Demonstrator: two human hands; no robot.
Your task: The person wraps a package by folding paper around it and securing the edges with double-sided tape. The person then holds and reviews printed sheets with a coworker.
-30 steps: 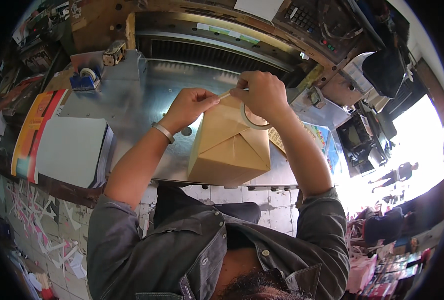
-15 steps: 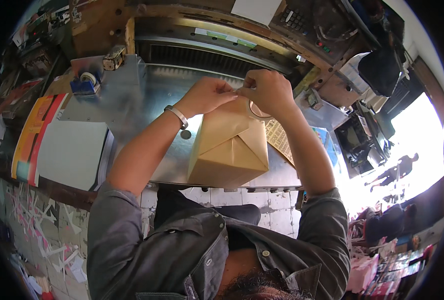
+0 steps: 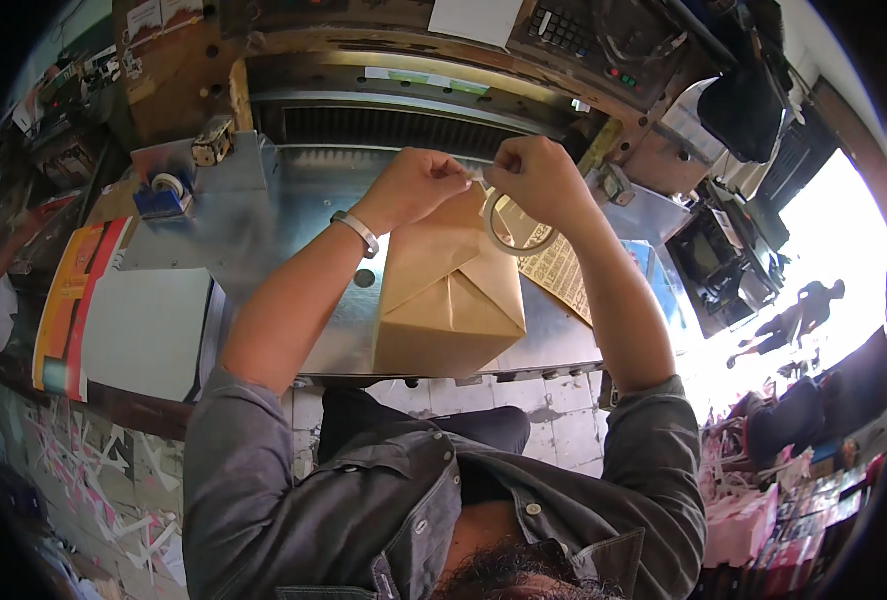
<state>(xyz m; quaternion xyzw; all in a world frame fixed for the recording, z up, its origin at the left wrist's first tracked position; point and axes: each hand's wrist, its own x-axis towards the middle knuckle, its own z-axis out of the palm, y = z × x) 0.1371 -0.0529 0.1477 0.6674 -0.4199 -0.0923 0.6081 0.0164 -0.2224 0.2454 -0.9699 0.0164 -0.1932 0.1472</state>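
A parcel wrapped in brown paper stands on the metal table in front of me. Above its far end, my right hand grips a roll of clear tape that hangs below the fingers. My left hand is close beside it, its fingertips pinched on the tape's free end between the two hands. A pale band circles my left wrist.
A blue tape dispenser sits at the table's far left. A white and orange stack of sheets lies to the left. A printed sheet lies right of the parcel. Machine housing with a keypad rises behind. Paper scraps litter the floor.
Both hands have drawn closer together above the parcel's far end, and the left hand has moved right to the tape roll. The parcel has stayed in place.
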